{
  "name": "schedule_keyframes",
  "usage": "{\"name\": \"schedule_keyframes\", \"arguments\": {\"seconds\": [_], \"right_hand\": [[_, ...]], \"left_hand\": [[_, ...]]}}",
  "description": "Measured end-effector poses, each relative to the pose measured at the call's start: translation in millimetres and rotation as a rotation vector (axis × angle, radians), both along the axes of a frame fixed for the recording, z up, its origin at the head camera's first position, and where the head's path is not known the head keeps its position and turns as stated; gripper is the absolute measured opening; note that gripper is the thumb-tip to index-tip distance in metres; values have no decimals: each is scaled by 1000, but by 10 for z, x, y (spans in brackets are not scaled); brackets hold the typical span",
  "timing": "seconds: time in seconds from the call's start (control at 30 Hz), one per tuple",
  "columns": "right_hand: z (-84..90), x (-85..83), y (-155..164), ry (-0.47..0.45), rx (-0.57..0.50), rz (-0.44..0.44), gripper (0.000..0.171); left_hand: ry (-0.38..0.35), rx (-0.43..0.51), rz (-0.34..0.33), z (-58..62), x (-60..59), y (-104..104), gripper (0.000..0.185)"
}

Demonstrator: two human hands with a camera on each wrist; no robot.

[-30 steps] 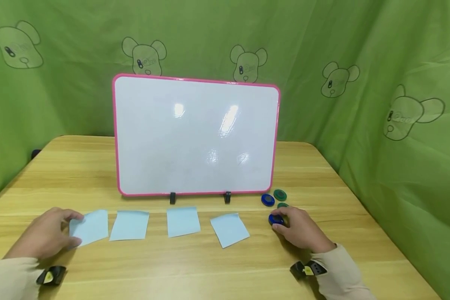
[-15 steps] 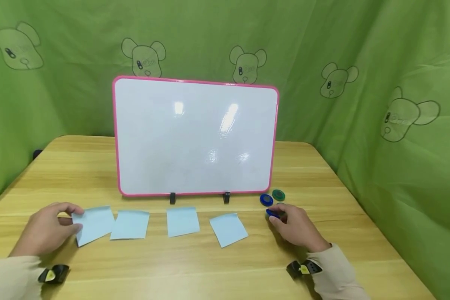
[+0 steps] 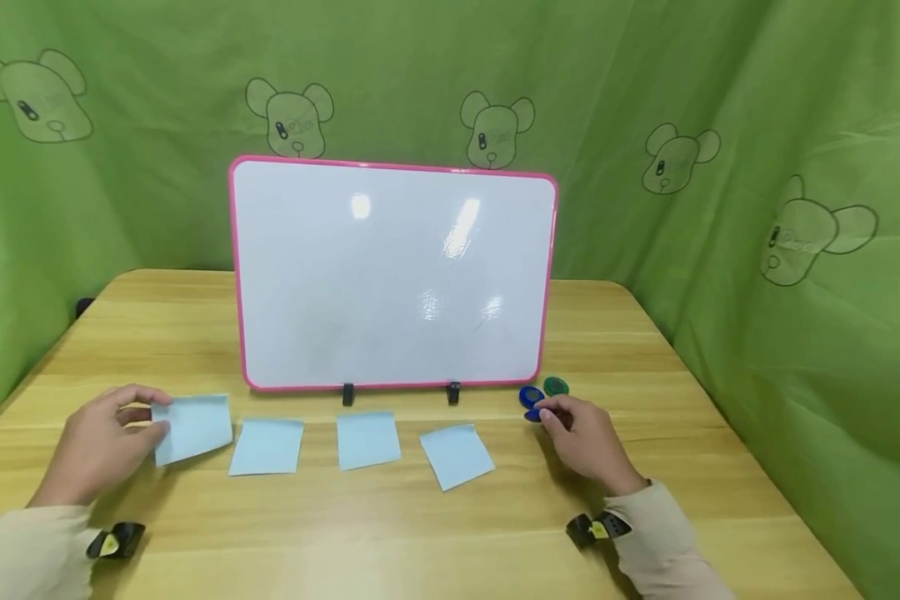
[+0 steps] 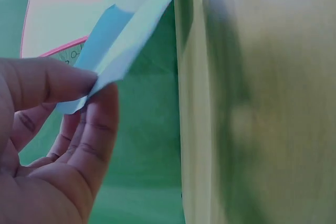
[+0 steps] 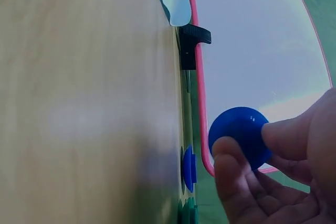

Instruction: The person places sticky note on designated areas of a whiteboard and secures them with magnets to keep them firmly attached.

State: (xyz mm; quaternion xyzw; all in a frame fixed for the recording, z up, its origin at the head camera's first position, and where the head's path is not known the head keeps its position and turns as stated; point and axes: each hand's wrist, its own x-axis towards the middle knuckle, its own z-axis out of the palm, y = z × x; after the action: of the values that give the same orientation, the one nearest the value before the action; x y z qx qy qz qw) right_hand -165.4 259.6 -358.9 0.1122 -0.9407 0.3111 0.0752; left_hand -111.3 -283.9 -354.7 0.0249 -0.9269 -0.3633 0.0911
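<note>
Lifted since before — our left hand (image 3: 101,442) pinches the blue note (image 3: 192,427) at its 2 o'clock; our right hand (image 3: 585,437) pinches a blue magnet (image 5: 240,137) at its 10 o'clock

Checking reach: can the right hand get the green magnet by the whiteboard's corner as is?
Probably not yet: the right hand is near the green magnet with nothing between them, but its grip already pinches a blue magnet.

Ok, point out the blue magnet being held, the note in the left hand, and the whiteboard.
blue magnet (image 5: 239,132), right wrist view, middle of its face
note (image 3: 193,427), head view, middle of the sheet
whiteboard (image 3: 390,275), head view, white surface
</note>
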Motion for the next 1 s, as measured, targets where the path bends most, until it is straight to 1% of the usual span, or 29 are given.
{"name": "schedule_keyframes", "arguments": {"seconds": [0.1,0.17,0.37,0.53,0.6,0.7,0.83,1.0], "right_hand": [[3,-30,-9,-10,-11,-5,18],[2,-49,-13,-23,-25,-11,19],[-6,-100,-10,-60,-67,-12,19],[9,-151,-10,-73,-112,-7,19],[30,-177,-21,-73,-137,-2,19],[78,-223,-44,-65,-153,3,20],[156,-289,-75,-66,-160,0,22],[235,-368,-101,-81,-200,1,22]], "left_hand": [[14,44,3,26,-20,24,26],[25,65,-7,48,-40,47,27],[39,80,-54,111,-105,153,32],[20,85,-76,171,-160,242,36],[14,96,-88,197,-181,270,37],[30,115,-104,235,-206,309,39],[63,103,-114,271,-234,340,41],[71,101,-124,307,-268,375,43]]}}
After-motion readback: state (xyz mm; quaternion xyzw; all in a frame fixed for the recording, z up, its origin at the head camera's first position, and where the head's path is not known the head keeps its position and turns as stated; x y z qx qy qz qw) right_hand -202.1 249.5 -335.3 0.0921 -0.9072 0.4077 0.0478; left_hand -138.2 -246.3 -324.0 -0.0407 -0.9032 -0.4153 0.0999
